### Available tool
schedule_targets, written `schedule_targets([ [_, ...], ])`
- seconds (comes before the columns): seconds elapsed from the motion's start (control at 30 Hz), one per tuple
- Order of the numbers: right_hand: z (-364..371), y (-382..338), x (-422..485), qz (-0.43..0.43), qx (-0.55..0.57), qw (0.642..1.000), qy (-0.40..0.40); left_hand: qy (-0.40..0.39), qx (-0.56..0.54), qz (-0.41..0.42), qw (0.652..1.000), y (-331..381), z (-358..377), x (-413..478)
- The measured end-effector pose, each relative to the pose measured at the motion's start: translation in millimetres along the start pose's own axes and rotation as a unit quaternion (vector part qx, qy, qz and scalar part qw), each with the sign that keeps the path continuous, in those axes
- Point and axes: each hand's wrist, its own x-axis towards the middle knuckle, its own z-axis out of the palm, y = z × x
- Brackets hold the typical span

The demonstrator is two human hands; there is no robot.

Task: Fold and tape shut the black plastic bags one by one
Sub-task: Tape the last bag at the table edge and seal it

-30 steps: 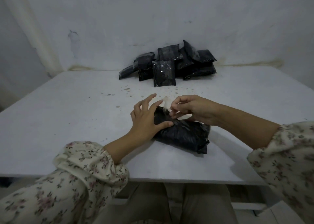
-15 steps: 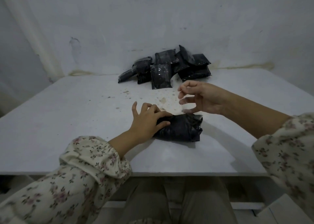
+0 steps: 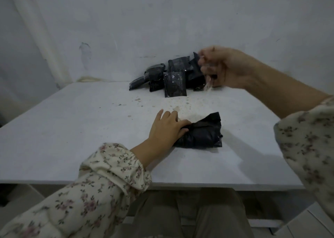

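Observation:
A folded black plastic bag (image 3: 202, 133) lies on the white table (image 3: 81, 138) in front of me. My left hand (image 3: 167, 127) rests on the bag's left end, its fingers lying over the fold and pressing it down. My right hand (image 3: 224, 67) is raised above the table's far side, blurred, its fingers curled and pinching a thin clear strip (image 3: 207, 85) that hangs down from it. A pile of several black bags (image 3: 173, 78) sits at the back of the table against the wall, partly hidden by my right hand.
Small crumbs and stains (image 3: 179, 104) speckle the table between the pile and the folded bag. A grey wall (image 3: 162, 20) stands right behind the table. My lap (image 3: 189, 212) shows below the front edge.
My right hand has lifted away from the bag, up and toward the back right, carrying the clear strip. My left hand has stayed on the bag.

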Motion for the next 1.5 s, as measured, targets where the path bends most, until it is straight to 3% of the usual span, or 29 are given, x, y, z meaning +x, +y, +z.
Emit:
schedule_targets([
  [0.07,0,-12,4,0.017,-0.097,0.995,-0.003,0.02,-0.01,-0.017,1.0,5,4,-4],
  [0.17,10,7,15,0.141,-0.247,0.958,-0.045,0.043,0.002,-0.039,0.998,10,5,-12],
  [0.27,23,38,31,0.26,-0.212,0.939,-0.07,0.067,0.013,-0.032,0.997,9,5,-18],
  [0.37,31,55,46,0.324,-0.147,0.93,-0.09,0.058,0.005,-0.022,0.998,7,5,-22],
  [0.53,35,71,59,0.38,-0.14,0.908,-0.111,-0.106,-0.073,-0.049,0.99,9,-10,-42],
  [0.6,36,71,63,0.379,-0.172,0.902,-0.114,-0.122,-0.058,-0.05,0.99,10,-13,-49],
  [0.77,55,75,74,0.351,-0.287,0.882,-0.125,-0.044,0.015,-0.015,0.999,8,3,-54],
  [0.97,78,88,74,0.326,-0.385,0.853,-0.137,-0.062,0.039,-0.044,0.996,19,-8,-54],
  [1.33,86,92,64,0.28,-0.436,0.846,-0.123,-0.045,0.022,-0.065,0.997,21,-6,-57],
  [1.5,90,96,62,0.232,-0.482,0.839,-0.098,0.008,0.036,-0.064,0.997,16,-8,-60],
])
